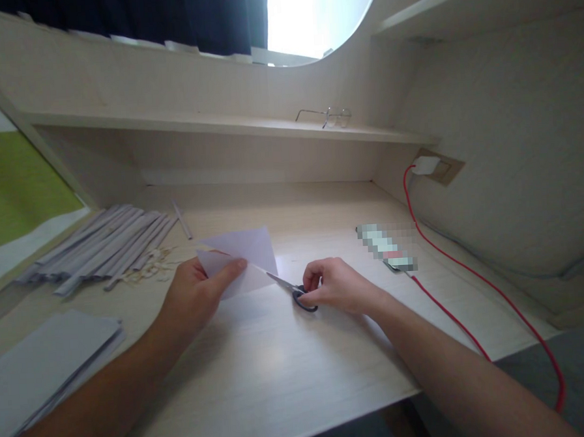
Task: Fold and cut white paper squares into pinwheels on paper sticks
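Observation:
My left hand (200, 290) pinches a sheet of white paper (254, 253) between thumb and fingers, a little above the desk. A slit runs through the sheet near my thumb, so part of it stands apart as a flap. My right hand (332, 283) is closed around the dark handles of a pair of scissors (303, 299). The blades point left and meet the right edge of the paper; how far apart they are is hard to make out.
Rolled paper sticks (111, 238) lie piled at the left, with rubber bands (150, 265) beside them. A paper stack (49, 361) sits front left. Rightward lies a phone (376, 240) with a red cable (448, 311) running to a wall charger (425, 166). Glasses (338, 117) rest on the shelf (218, 126).

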`<control>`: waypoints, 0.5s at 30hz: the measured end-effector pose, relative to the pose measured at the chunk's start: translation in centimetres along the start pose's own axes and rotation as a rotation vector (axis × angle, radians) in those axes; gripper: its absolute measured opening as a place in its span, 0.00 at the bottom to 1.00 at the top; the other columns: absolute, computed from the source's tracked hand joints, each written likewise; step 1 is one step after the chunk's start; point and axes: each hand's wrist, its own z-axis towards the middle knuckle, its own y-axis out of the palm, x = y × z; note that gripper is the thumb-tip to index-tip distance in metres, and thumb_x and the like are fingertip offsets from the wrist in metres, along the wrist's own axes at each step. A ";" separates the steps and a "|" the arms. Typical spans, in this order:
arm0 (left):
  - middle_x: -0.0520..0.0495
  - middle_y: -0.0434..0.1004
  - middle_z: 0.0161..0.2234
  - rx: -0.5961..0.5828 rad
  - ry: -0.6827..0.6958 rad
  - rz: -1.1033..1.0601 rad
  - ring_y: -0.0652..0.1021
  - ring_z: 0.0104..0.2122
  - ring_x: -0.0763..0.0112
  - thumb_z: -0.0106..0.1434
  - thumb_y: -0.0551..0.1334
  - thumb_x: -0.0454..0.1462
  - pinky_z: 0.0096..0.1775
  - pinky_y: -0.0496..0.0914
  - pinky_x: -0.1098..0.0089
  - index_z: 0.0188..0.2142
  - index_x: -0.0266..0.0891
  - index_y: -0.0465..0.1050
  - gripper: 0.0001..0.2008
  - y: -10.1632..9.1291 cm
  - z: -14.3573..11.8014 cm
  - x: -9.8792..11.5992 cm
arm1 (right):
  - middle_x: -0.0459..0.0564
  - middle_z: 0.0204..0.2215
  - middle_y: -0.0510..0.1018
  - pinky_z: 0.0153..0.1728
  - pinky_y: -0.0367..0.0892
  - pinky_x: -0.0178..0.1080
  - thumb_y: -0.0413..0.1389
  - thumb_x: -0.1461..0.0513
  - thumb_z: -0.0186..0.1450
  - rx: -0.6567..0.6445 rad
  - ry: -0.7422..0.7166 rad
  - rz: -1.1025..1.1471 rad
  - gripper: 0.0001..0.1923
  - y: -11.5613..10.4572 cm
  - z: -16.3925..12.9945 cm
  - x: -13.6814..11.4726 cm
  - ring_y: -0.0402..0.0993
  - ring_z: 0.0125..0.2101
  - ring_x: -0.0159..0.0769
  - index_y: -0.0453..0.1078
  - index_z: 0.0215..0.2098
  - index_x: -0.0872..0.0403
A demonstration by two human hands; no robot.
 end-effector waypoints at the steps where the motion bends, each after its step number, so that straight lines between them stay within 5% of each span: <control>1: 0.46 0.83 0.27 0.000 -0.005 0.004 0.78 0.25 0.62 0.54 0.71 0.49 0.27 0.70 0.69 0.30 0.37 0.82 0.17 0.0 0.0 0.0 | 0.44 0.25 0.79 0.25 0.58 0.33 0.69 0.62 0.53 -0.036 -0.012 0.009 0.06 -0.1 -0.1 -0.1 0.71 0.25 0.31 0.78 0.28 0.53; 4: 0.47 0.84 0.28 -0.012 -0.024 -0.008 0.78 0.27 0.63 0.55 0.71 0.48 0.29 0.70 0.70 0.31 0.36 0.81 0.16 0.2 -0.2 0.3 | 0.44 0.24 0.77 0.25 0.59 0.34 0.68 0.63 0.56 -0.064 -0.064 0.024 0.03 -0.3 -0.4 -0.5 0.69 0.25 0.31 0.79 0.29 0.53; 6: 0.46 0.84 0.30 -0.032 -0.041 -0.042 0.79 0.29 0.61 0.55 0.71 0.47 0.31 0.71 0.69 0.33 0.36 0.81 0.15 0.4 -0.3 0.4 | 0.43 0.24 0.75 0.26 0.61 0.34 0.64 0.65 0.61 0.051 -0.173 0.106 0.02 0.1 -0.8 -1.0 0.68 0.24 0.30 0.79 0.33 0.53; 10: 0.45 0.85 0.33 -0.119 -0.047 -0.092 0.80 0.32 0.60 0.57 0.69 0.45 0.35 0.72 0.68 0.36 0.35 0.81 0.14 0.9 -0.6 0.4 | 0.45 0.32 0.78 0.28 0.68 0.35 0.62 0.65 0.65 0.239 -0.494 0.357 0.16 1.6 -1.9 -2.2 0.71 0.27 0.31 0.73 0.52 0.50; 15: 0.46 0.83 0.29 -0.171 -0.026 -0.080 0.79 0.28 0.64 0.57 0.67 0.45 0.31 0.71 0.69 0.33 0.34 0.79 0.14 1.0 -0.9 0.5 | 0.45 0.30 0.76 0.29 0.67 0.37 0.60 0.70 0.65 0.286 -0.633 0.250 0.11 2.1 -2.4 -2.9 0.70 0.27 0.31 0.77 0.43 0.51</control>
